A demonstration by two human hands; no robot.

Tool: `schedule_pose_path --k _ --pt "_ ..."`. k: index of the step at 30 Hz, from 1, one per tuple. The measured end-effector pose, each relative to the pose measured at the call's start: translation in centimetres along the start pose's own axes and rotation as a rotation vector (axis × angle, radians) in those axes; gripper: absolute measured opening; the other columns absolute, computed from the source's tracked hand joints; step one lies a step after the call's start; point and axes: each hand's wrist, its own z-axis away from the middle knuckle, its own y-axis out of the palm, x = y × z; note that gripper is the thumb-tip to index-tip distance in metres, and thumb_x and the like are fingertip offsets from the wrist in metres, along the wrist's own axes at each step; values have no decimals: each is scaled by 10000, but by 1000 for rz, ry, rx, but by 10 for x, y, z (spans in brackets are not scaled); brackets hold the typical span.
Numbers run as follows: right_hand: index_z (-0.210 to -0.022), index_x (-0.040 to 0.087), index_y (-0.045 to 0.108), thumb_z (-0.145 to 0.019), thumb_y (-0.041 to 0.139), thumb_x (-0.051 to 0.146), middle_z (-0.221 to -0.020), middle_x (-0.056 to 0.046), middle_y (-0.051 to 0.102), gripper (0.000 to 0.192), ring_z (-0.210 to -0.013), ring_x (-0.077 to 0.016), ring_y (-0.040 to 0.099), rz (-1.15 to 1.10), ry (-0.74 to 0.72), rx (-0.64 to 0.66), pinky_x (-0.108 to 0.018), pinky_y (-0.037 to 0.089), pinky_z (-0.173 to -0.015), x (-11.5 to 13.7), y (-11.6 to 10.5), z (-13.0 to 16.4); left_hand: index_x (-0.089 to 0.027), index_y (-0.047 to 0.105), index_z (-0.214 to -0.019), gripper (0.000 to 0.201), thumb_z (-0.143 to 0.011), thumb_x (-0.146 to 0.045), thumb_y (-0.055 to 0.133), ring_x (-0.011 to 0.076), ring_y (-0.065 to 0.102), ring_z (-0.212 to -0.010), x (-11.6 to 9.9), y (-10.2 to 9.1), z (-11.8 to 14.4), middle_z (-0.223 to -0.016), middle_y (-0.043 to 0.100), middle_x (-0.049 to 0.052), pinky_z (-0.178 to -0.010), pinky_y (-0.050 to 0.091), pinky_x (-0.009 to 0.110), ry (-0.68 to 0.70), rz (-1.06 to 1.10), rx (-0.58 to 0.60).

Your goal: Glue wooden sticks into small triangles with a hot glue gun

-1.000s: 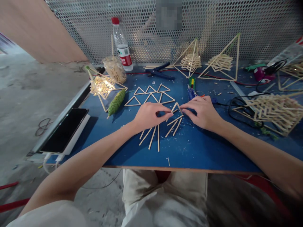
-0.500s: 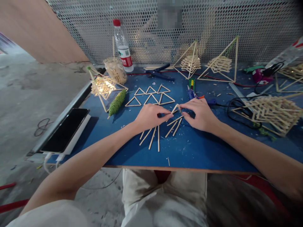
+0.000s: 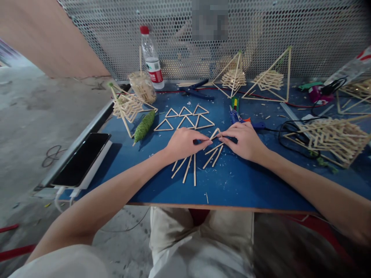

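Observation:
Between my fingertips is a small triangle of thin wooden sticks (image 3: 214,133). My left hand (image 3: 187,142) pinches its left corner between thumb and fingers. On the other side my right hand (image 3: 242,139) pinches the right corner. Loose wooden sticks (image 3: 194,172) fan out on the blue table (image 3: 232,189) below my left hand, and several more sticks (image 3: 213,156) lie under the triangle. Behind my hands, finished stick triangles (image 3: 185,112) lie in two rows. A blue glue gun (image 3: 234,116) rests just beyond my right hand, partly hidden by it.
Stick pyramids (image 3: 237,73) stand along the perforated metal screen (image 3: 174,23). At left are a water bottle (image 3: 153,65), a green yarn spindle (image 3: 144,125) and a phone (image 3: 82,160) on a white block. Blue pliers (image 3: 197,90) lie behind; a black cable (image 3: 279,133) and stacked stick piece (image 3: 339,139) sit right.
My right fingers have closed in slightly on the triangle's right corner. The lights in the left stick pyramid have gone from lit to dark. My left hand has hardly moved.

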Motion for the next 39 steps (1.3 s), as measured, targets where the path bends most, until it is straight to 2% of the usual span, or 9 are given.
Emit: schedule_pose_path --k 7,12,16,20,26,30,39 --pt "-1160 284 882 -1100 636 394 -1043 -66 879 276 -1026 -293 734 -4 5 -17 -484 416 -945 -1 -1 0 -255 875 -904 332 -1034 -475 661 175 756 -720 -6 -16 0 -855 869 18 -673 499 312 -69 -106 -32" --pt "-1158 287 885 -1102 642 414 -1006 -69 869 280 -985 -276 749 -37 14 -15 -472 419 -955 -4 -1 1 -250 819 -935 374 -908 -622 790 244 785 -864 -10 -23 1 -964 866 21 -667 455 322 -118 -286 114" --pt "-1158 295 880 -1113 632 436 -1042 -62 873 289 -989 -277 751 -75 25 -20 -481 438 -985 -4 -1 1 -251 790 -950 238 -854 -468 803 267 788 -893 -15 -23 1 -987 855 17 -642 429 321 -132 -341 223" --pt "-1171 303 875 -1118 629 426 -1078 -58 872 280 -997 -275 753 -82 22 -36 -482 463 -990 -4 -5 2 -269 800 -939 131 -821 -316 769 275 791 -890 -12 -25 2 -971 852 0 -647 440 331 -139 -360 260" --pt "-1165 318 870 -1112 648 420 -1109 -51 872 250 -1032 -280 770 -55 41 -52 -515 455 -1036 -1 -11 1 -291 836 -918 109 -863 -276 743 265 787 -875 -4 -23 -1 -966 862 5 -704 514 335 -169 -353 245" --pt "-1109 315 858 -1116 645 424 -1104 -33 881 240 -1021 -274 789 -84 50 -78 -517 457 -1043 -1 -10 1 -298 857 -926 111 -897 -298 750 260 790 -869 -5 -19 -3 -929 864 -5 -692 512 329 -231 -323 236" --pt "-1085 293 791 -1102 649 478 -1089 -32 892 234 -999 -300 834 -175 145 -90 -551 431 -1055 -6 -4 1 -288 865 -942 110 -942 -308 757 247 802 -882 0 -12 -1 -946 872 11 -639 506 308 -190 -316 146"
